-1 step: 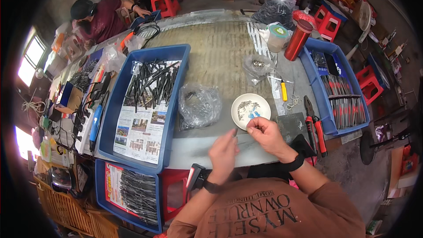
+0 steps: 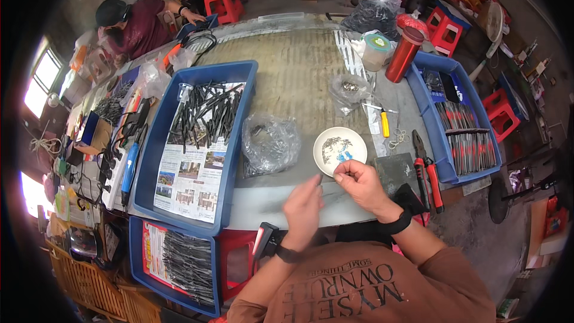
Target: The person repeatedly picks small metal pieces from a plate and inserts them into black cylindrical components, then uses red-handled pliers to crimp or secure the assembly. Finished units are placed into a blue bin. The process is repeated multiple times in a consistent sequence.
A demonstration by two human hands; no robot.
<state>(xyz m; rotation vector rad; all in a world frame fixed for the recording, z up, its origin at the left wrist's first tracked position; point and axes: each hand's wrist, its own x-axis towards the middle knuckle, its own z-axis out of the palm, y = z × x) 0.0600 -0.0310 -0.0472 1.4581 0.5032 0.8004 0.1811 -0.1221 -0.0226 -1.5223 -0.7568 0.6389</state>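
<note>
Just in front of a small white bowl (image 2: 320, 152), my left hand (image 2: 303, 209) is closed, its fingers bunched. A tiny dark tip shows at its fingertips, too small to name. Over the bowl's near rim, my right hand (image 2: 363, 188) pinches thumb and forefinger together. Whatever sits in that pinch is too small to make out. The two hands are slightly apart. Inside the bowl lie many small metal pieces (image 2: 332, 147) and a few blue bits (image 2: 344, 154). A crumpled clear plastic bag (image 2: 272, 143) lies left of the bowl.
Left stands a blue tray (image 2: 244, 125) of black strips on newspaper; another blue tray (image 2: 136, 251) sits lower. At right are a blue bin (image 2: 435, 125), red-handled pliers (image 2: 431, 182), a yellow-handled screwdriver (image 2: 385, 124) and a red flask (image 2: 405, 57). A person (image 2: 143, 27) works at far left.
</note>
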